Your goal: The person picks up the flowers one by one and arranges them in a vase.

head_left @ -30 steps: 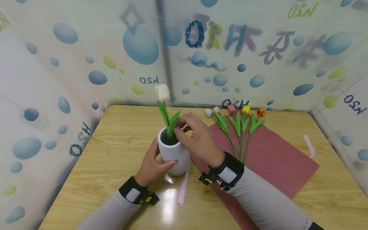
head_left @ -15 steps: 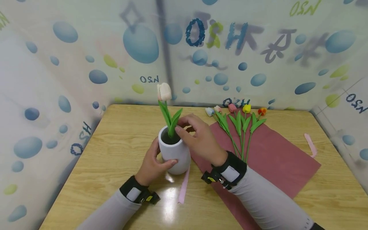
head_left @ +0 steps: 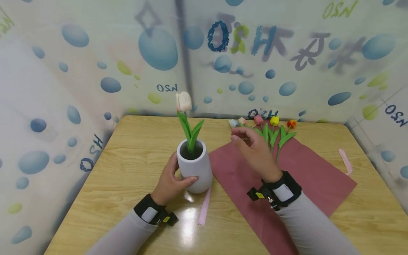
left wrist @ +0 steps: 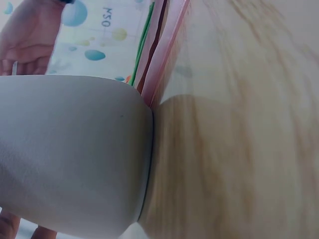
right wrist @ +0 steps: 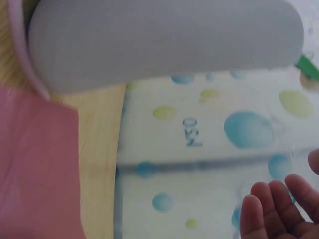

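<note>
My left hand (head_left: 169, 182) grips a white vase (head_left: 196, 173) from its left side, with the thumb across the front. Upright in the vase stands a white tulip (head_left: 183, 101) with green leaves; its lower stem is hidden inside. To the right, my right hand (head_left: 258, 152) hovers over the dark red wrapping paper (head_left: 312, 180), its fingers loosely bent and holding nothing. Behind that hand lie several tulips, among them a yellow tulip (head_left: 275, 120), an orange tulip (head_left: 291, 124) and a pink tulip (head_left: 258, 120). The hand covers part of their stems and leaves.
A pink ribbon (head_left: 204, 209) lies by the vase's base on the wooden table (head_left: 140, 141). Another pink ribbon (head_left: 345, 161) rests near the right edge. A patterned curtain (head_left: 216, 85) rises behind the table.
My right hand has left the white tulip's leaves and moved right, over the paper toward the other tulips. My left hand still holds the vase in place.
</note>
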The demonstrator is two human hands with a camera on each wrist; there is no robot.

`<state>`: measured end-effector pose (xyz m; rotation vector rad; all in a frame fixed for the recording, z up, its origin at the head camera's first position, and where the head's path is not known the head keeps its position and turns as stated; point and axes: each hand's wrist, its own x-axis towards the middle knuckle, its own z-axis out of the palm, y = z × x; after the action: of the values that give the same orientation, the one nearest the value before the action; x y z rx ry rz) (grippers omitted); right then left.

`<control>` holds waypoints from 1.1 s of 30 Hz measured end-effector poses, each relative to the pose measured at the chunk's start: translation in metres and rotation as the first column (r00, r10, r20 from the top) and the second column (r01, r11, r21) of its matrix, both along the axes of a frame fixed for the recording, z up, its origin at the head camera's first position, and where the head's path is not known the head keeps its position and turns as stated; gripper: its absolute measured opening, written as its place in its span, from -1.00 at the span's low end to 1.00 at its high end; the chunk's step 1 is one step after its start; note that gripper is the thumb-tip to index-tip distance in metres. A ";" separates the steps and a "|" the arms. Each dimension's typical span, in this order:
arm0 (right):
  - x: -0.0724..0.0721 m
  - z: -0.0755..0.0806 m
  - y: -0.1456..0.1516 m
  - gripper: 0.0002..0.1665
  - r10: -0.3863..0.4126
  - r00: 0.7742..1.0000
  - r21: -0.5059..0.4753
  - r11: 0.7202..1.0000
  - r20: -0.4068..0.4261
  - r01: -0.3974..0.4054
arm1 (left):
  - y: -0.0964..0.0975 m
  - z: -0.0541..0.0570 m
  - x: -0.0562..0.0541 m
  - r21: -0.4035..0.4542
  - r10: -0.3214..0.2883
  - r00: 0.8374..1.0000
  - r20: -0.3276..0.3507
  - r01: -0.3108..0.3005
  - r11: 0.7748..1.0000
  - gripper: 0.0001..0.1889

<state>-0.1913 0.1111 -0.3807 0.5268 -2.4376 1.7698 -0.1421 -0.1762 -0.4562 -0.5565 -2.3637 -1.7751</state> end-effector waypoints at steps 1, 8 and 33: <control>-0.002 -0.002 0.006 -0.60 -0.021 1.000 -0.007 1.000 0.014 0.021 | 0.000 -0.001 0.000 0.001 0.000 1.000 -0.001 0.000 1.000 -0.03; -0.011 -0.014 0.040 -0.55 -0.146 0.985 -0.011 0.989 0.089 0.148 | -0.001 -0.004 -0.001 0.011 -0.014 1.000 -0.011 0.015 1.000 -0.05; -0.032 -0.067 0.078 -0.34 -0.212 0.964 0.497 0.861 0.164 0.105 | -0.001 -0.004 -0.001 0.006 -0.012 1.000 0.003 0.012 1.000 -0.02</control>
<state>-0.2234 0.1888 -0.4474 0.1545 -2.9891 1.1941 -0.1426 -0.1771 -0.4607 -0.5690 -2.3616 -1.7889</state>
